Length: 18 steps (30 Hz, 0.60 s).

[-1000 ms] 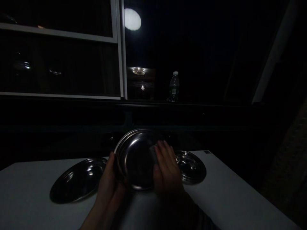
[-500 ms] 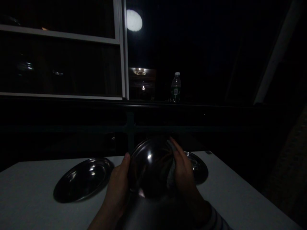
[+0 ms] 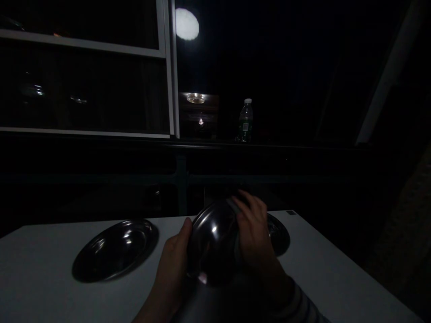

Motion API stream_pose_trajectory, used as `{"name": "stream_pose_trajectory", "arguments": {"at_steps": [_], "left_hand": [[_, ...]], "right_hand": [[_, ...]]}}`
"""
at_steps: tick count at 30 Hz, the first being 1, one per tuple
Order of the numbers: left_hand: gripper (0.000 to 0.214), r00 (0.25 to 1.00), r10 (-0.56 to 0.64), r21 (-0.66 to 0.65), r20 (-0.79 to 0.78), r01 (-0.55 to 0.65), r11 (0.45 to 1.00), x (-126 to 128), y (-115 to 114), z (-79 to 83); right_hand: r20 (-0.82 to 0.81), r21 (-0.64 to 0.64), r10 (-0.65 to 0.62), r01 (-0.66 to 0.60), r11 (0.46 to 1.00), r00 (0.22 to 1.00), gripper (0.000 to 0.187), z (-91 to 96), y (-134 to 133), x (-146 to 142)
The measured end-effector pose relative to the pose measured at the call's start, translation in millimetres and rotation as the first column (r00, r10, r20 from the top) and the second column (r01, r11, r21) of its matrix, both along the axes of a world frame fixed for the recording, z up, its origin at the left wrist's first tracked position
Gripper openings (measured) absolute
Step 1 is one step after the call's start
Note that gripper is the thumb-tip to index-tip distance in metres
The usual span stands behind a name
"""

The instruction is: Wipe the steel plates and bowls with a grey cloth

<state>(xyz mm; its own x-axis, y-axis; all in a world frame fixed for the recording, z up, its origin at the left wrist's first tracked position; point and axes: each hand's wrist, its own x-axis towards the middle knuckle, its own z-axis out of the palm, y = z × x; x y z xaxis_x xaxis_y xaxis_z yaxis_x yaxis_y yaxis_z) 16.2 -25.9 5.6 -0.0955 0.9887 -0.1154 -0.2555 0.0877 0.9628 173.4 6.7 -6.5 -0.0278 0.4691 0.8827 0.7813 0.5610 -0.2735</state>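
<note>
In dim light I hold a round steel plate [image 3: 213, 240] tilted up above a white table [image 3: 40, 273]. My left hand [image 3: 173, 264] grips its left rim, thumb on the edge. My right hand [image 3: 254, 233] lies over the plate's right side with its fingers curled, pressing what looks like a small cloth against the metal; the cloth is mostly hidden. A second steel plate [image 3: 114, 249] lies flat on the table to the left. A third plate [image 3: 279, 233] lies flat behind my right hand, partly covered by it.
A dark ledge runs behind the table with a plastic water bottle [image 3: 245, 121] on it. White window frames [image 3: 166, 67] and a round bright light [image 3: 186, 24] show above. The table's right edge falls off into darkness.
The held plate has turned and shifted right, its dark side facing me now. My right hand moved up and across its right side, and my left hand followed rightward.
</note>
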Motion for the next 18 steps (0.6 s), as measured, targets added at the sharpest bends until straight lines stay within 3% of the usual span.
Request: {"name": "stream_pose_trajectory", "arguments": {"at_steps": [3,6,9,12,15,18], "left_hand": [[0.046,0.999,-0.006,-0.006,0.047,0.006,1.0,0.1,-0.1,-1.2],[0.041,0.989,0.022,-0.019,0.144,-0.02,1.0,-0.4,2.3,-4.1],[0.04,0.97,0.093,-0.066,0.226,-0.08,0.995,1.0,3.2,-5.5],[0.045,0.968,0.139,-0.1,0.211,-0.12,0.988,4.5,-0.7,-2.8],[0.048,0.973,0.099,-0.079,0.21,-0.084,0.993,7.0,-6.7,2.6],[0.051,0.959,0.045,-0.103,0.278,-0.017,0.995,5.6,-8.4,5.5]], "right_hand": [[0.027,0.047,0.029,-0.03,0.998,0.999,0.038,0.3,-7.0,-9.8],[0.193,0.155,0.126,-0.158,0.975,0.973,0.034,-1.7,-18.1,-32.8],[0.281,0.174,0.216,-0.271,0.947,0.935,0.03,-3.8,-18.7,-39.2],[0.185,0.092,0.217,-0.237,0.967,0.958,0.031,-4.0,-8.6,-23.6],[0.075,0.004,0.16,-0.16,0.987,0.984,0.034,-3.3,-1.1,-10.2],[0.172,0.079,0.179,-0.194,0.978,0.969,0.035,-4.9,-5.1,-17.9]]}}
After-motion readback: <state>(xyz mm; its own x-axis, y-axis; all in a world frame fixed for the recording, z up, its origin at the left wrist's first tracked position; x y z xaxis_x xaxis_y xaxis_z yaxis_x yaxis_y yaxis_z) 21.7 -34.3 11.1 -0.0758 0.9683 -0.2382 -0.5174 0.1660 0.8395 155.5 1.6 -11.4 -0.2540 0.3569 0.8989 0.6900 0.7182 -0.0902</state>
